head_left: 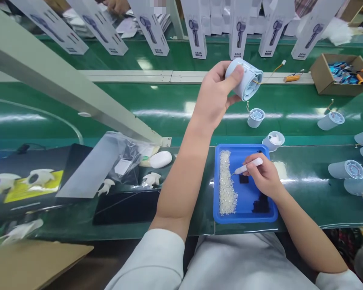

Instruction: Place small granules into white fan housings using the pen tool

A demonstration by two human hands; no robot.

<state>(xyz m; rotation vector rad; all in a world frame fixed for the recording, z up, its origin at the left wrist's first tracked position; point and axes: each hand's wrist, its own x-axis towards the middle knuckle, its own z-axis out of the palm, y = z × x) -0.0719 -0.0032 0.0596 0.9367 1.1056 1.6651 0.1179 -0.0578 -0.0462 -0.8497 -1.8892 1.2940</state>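
Observation:
Raised over the bench, my left hand (214, 94) is wrapped round a light blue cylindrical fan housing (245, 79), tilted with its open, wired end to the right. A thin wire with a white connector sticks out of it. My right hand (264, 175) pinches a white pen-like tool (249, 166), its narrow tip pointing left and down over a blue tray (245, 219). Along the tray's left side lies a heap of small clear pieces (226, 189). Small black pieces (261, 204) lie at its lower right, and a black square (243, 178) sits below the tool.
More blue housings (350, 169) stand or lie on the right. A white-filled cup (273, 141) is behind the tray. Printed boxes (196, 36) line the back; a cardboard box (329, 82) holds blue packets. A slanted metal post (87, 86) and plastic bag (124, 157) are left.

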